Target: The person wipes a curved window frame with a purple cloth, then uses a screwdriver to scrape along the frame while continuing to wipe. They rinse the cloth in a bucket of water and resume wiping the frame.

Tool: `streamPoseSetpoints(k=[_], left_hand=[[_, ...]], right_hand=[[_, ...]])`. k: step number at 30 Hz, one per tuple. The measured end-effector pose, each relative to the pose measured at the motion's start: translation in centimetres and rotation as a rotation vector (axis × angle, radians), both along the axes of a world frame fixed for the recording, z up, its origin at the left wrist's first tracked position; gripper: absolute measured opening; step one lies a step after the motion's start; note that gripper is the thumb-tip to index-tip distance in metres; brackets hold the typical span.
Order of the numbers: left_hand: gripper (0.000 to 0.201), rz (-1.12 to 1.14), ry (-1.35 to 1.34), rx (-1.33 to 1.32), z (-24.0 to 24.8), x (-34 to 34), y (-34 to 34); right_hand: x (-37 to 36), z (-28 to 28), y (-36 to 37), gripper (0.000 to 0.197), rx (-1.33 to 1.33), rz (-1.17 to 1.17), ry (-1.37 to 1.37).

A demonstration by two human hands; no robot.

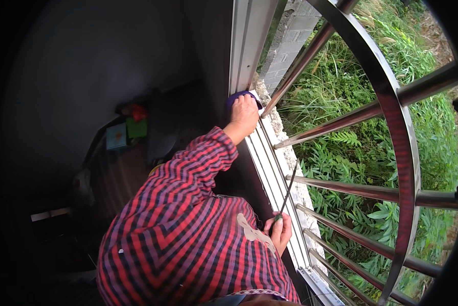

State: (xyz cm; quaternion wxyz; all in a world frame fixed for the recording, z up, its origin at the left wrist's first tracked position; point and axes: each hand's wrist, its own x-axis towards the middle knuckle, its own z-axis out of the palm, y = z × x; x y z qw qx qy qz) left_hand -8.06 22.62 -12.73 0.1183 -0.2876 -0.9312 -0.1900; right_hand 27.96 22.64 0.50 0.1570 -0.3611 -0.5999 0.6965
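At the upper middle, my left hand (245, 113) is closed on a purple cloth (233, 98), pressing it onto the white window track (263, 158) at the foot of the upright frame. Most of the cloth lies under my fingers. Closer to my body, my right hand (281, 233) grips a screwdriver (287, 196) by its handle, of which only a bit of green shows. Its long thin dark shaft points up and away, over the track, and its tip touches nothing that I can make out.
Metal bars (341, 186) and a curved metal band (403, 153) form a grille right of the track. A rough stone ledge (303, 191) runs outside it, with green plants (336, 112) beyond. In the dark room at left sits a light-blue box (116, 136) near red and green things.
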Motion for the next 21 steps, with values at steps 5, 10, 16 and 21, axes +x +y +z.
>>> streamPoseSetpoints(k=[5,10,16,21], left_hand=[[0.031,-0.181,-0.094,-0.031,0.9,3.3,-1.6],[0.035,-0.171,-0.051,-0.075,0.8,-0.8,-2.9],[0.024,-0.248,-0.059,-0.013,0.6,-1.8,-3.3],[0.014,-0.193,0.005,-0.013,-0.3,-3.1,-2.8]], right_hand=[[0.1,0.1,0.1,0.021,-0.070,-0.051,-0.015],[-0.1,0.4,0.2,0.021,-0.011,-0.042,0.011],[-0.4,0.4,0.8,0.021,-0.025,-0.006,0.035],[0.1,0.6,0.5,0.021,-0.028,-0.067,0.055]])
